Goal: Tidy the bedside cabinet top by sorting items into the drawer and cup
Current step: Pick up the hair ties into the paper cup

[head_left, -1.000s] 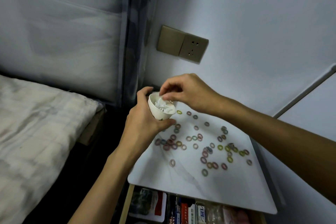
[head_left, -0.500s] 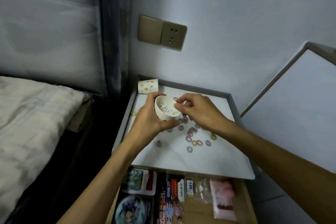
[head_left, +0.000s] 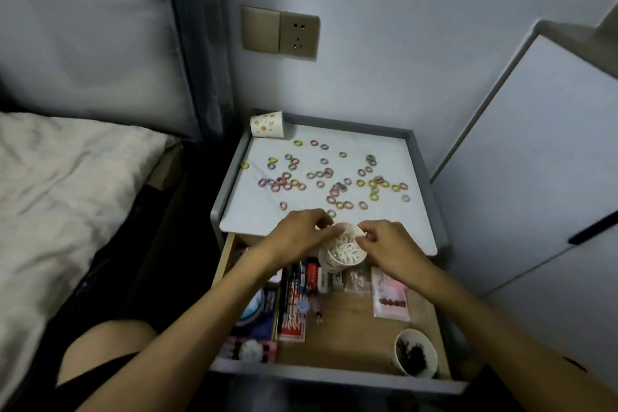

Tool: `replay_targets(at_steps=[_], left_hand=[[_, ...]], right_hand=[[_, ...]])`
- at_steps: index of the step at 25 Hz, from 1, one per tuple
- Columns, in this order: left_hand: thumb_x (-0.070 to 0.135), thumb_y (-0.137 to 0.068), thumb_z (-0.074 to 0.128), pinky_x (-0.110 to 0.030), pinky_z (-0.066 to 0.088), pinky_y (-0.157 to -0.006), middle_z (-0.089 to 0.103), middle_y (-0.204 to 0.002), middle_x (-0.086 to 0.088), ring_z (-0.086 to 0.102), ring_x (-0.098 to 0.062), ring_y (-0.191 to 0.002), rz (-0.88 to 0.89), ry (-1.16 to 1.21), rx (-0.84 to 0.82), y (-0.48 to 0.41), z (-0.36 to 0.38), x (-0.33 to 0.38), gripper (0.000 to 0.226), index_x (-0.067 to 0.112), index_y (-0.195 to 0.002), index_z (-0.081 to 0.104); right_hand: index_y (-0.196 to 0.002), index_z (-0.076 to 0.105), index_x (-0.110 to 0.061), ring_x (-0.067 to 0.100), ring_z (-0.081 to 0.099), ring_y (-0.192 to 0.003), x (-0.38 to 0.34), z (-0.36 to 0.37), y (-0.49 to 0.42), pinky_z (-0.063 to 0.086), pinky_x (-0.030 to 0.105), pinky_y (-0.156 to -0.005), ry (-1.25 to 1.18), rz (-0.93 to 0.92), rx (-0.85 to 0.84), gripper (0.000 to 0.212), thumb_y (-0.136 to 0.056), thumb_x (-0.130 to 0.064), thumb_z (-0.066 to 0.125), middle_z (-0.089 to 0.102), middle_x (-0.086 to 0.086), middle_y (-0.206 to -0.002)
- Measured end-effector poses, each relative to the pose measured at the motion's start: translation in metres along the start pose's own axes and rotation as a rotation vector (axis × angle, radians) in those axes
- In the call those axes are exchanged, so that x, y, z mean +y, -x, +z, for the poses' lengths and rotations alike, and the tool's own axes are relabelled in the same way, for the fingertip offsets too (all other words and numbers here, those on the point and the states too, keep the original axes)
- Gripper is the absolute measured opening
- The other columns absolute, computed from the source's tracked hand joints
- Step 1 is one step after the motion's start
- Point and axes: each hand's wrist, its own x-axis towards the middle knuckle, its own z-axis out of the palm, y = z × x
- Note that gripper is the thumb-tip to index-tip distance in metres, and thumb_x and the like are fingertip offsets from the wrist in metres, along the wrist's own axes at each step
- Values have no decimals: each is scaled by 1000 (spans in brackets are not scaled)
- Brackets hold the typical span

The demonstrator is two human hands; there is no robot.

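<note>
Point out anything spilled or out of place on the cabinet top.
Small coloured rings lie scattered loose across the white cabinet top, as if spilled. A patterned paper cup lies tipped on its side in the back left corner instead of standing upright.

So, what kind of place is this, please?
Most likely a bedroom, at the bedside: a bed with rumpled pale bedding lies left of a small cabinet whose drawer is open, and a wall socket sits above it.

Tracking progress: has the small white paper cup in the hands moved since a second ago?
Yes: the white cup came toward the person, from over the white cabinet top's far half to its front edge.
</note>
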Motion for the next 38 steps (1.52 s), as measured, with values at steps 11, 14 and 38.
replay_targets(at_steps=[11,14,38], left_hand=[[-8,-87,50,-29,57,-48,70,-91,-18,67,-21,-56,-119,-132,-252,51,112,11,27,-2,-104,70],[-3,-88,55,-24,54,-55,71,-100,-16,67,-19,-66,-136,-197,-284,53,141,7,24,3,-103,72],[24,-95,60,-12,48,-62,68,-113,7,67,-1,-77,-8,-97,-19,21,12,10,34,22,-128,58]], right_hand=[[-83,67,-31,2,57,-65,68,30,68,43,18,-59,-226,59,-22,21,-97,-37,53,61,-11,-67],[-91,70,-28,-1,54,-51,74,20,70,43,21,-54,-292,90,78,20,-99,-32,52,62,-10,-64],[-106,73,-22,2,63,-95,67,35,46,54,26,-88,-285,-37,87,17,-94,-17,62,70,-10,-104]])
